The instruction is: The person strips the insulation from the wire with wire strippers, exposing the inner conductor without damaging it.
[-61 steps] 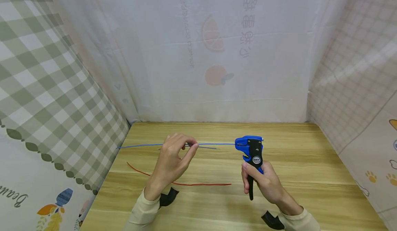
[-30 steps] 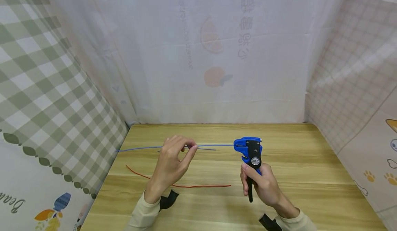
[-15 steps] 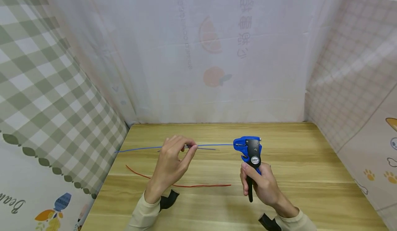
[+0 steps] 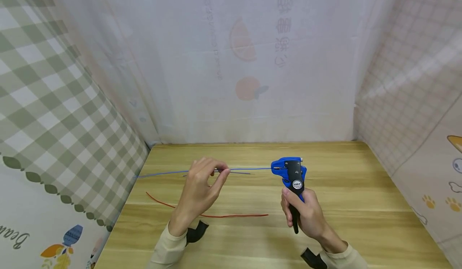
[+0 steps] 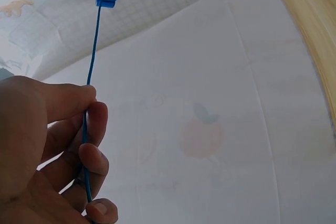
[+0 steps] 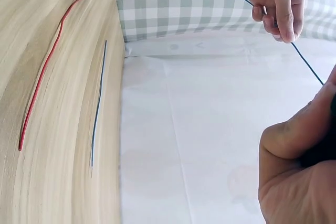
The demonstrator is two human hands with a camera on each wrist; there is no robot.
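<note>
My right hand [image 4: 307,214] grips the handles of a wire stripper [image 4: 295,174] with a blue head and a black body. Into the front of its head, on the left, runs a long blue wire [image 4: 252,168]; the tip is hidden inside. The thumb and index finger of my left hand [image 4: 198,189] pinch that wire partway along. In the left wrist view the other fingers curl around the wire [image 5: 93,56] below the pinch. Both hands hold it above the table, and its free end reaches out to the left.
A shorter blue wire [image 6: 97,103] lies on the wooden table [image 4: 346,189], one end thin and pale. Nearer to me lies a curved red wire [image 4: 234,216]. Printed cloths stand behind and on both sides, including a green checked cloth [image 4: 72,96] at left.
The stripper's black handle has swung right toward my right palm, and its head has tipped slightly. My left hand and the pinched wire stay nearly still over the last second.
</note>
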